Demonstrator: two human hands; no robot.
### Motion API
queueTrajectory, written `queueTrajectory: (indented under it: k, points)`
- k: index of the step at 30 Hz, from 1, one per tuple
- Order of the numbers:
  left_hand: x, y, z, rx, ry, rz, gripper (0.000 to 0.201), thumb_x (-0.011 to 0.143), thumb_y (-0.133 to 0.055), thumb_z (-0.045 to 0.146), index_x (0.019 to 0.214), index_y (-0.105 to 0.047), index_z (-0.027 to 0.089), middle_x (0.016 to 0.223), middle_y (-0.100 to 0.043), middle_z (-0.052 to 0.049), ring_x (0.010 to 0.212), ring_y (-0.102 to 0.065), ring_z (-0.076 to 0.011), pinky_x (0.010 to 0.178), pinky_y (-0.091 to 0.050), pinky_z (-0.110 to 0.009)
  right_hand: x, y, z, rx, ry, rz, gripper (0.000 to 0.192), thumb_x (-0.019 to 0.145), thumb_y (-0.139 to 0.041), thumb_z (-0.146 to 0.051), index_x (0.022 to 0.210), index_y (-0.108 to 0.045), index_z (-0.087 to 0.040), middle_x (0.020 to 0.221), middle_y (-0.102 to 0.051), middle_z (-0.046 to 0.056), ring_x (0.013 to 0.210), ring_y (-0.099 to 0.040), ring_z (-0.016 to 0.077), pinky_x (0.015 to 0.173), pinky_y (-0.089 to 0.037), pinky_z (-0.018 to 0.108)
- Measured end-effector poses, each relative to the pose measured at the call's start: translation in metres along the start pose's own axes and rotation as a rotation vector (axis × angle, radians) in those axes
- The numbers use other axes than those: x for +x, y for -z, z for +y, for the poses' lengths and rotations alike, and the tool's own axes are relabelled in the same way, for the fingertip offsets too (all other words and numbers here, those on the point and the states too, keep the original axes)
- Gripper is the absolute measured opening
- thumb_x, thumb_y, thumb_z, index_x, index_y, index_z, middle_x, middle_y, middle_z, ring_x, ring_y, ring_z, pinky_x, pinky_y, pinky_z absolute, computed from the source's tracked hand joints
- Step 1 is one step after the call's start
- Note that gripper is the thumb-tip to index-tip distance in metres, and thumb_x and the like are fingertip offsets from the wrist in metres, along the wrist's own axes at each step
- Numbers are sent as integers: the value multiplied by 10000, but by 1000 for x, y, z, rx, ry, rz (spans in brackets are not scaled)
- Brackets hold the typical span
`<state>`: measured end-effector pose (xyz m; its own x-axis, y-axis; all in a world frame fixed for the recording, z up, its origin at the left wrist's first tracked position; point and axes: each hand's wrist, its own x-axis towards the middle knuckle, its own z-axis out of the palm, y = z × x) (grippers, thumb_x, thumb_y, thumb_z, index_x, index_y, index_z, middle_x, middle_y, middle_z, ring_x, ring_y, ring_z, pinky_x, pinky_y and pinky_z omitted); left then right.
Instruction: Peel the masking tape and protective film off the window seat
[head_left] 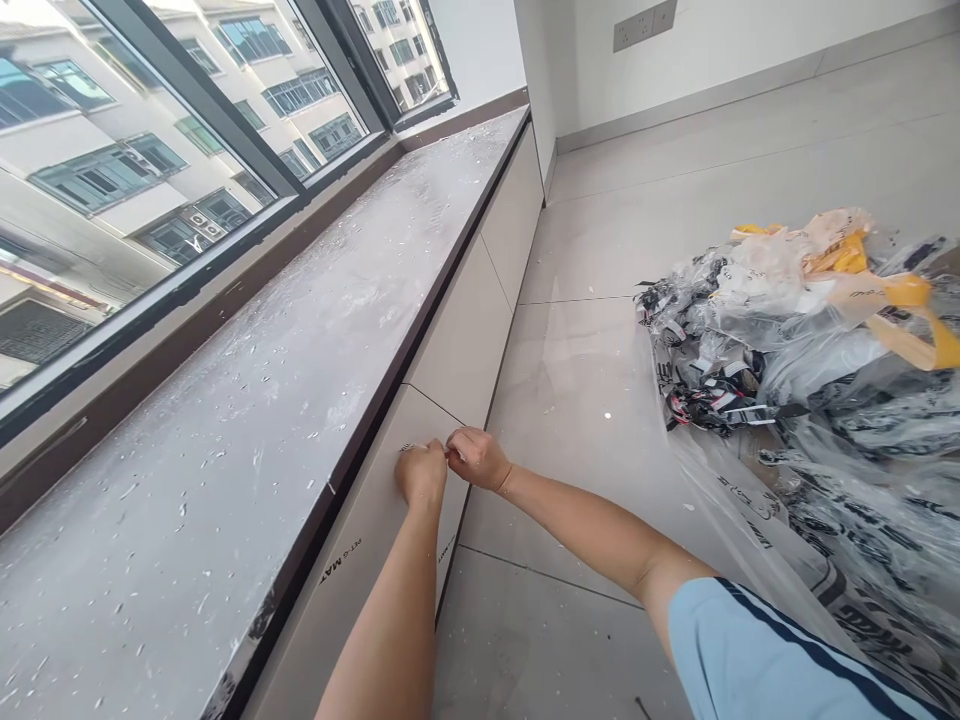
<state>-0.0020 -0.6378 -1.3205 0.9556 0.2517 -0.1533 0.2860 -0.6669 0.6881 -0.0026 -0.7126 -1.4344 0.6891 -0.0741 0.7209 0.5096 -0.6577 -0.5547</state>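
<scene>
My left hand (421,472) and my right hand (478,458) meet against the front of a beige cabinet panel (352,560) under a window ledge (300,340). Both hands have their fingers pinched together at the panel's upper edge, close to a seam between panels. Something small and thin sits between the fingertips; it looks like the edge of a clear protective film with printed letters on the panel. The ledge top is dusty and covered with white flecks.
A heap of crumpled clear plastic film (810,340) with black print and yellow scraps lies on the tiled floor (600,330) to the right. A large window (150,150) runs along the ledge. A wall socket plate (645,25) is at the far wall.
</scene>
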Motion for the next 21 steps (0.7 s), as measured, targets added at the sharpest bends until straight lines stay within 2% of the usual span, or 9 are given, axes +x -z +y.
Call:
queueTrajectory:
  k: [3,5,9,14,21]
  points:
    - [0,1,-5,134,-47,-39,214,658,-524,256,452,-553,203,610,-628,-114,730,-557,-275,763,-367,-395,-1,0,11,89,-88,16,397,658,-497,-71,1045,-473,-154,1032,-502,114,962,-464,192,767,-438,338]
    - [0,2,-8,190,-70,-55,224,672,-501,259,470,-578,202,588,-626,-106,652,-545,-253,751,-370,-398,1,-5,22,98,-103,-6,431,663,-540,-89,1082,-480,-175,1126,-458,127,1032,-428,213,799,-432,373]
    - [0,3,-11,265,-90,-67,248,683,-483,260,466,-588,203,566,-617,-106,578,-526,-236,720,-379,-387,6,-19,39,93,-46,-21,139,773,-482,-108,869,-556,-176,1013,-542,84,971,-472,175,806,-430,335]
    - [-1,4,-9,330,-104,-85,262,678,-463,250,454,-587,198,573,-633,-105,541,-512,-222,647,-382,-347,2,-20,42,140,19,-33,160,840,-366,-100,779,-496,-170,812,-585,41,866,-519,136,791,-428,309]
    - [-8,7,-8,361,-131,-135,255,652,-441,237,426,-546,183,594,-654,-88,527,-533,-189,589,-387,-310,-20,1,33,127,18,-133,149,825,-311,-77,813,-424,-174,782,-528,45,711,-471,132,629,-412,261]
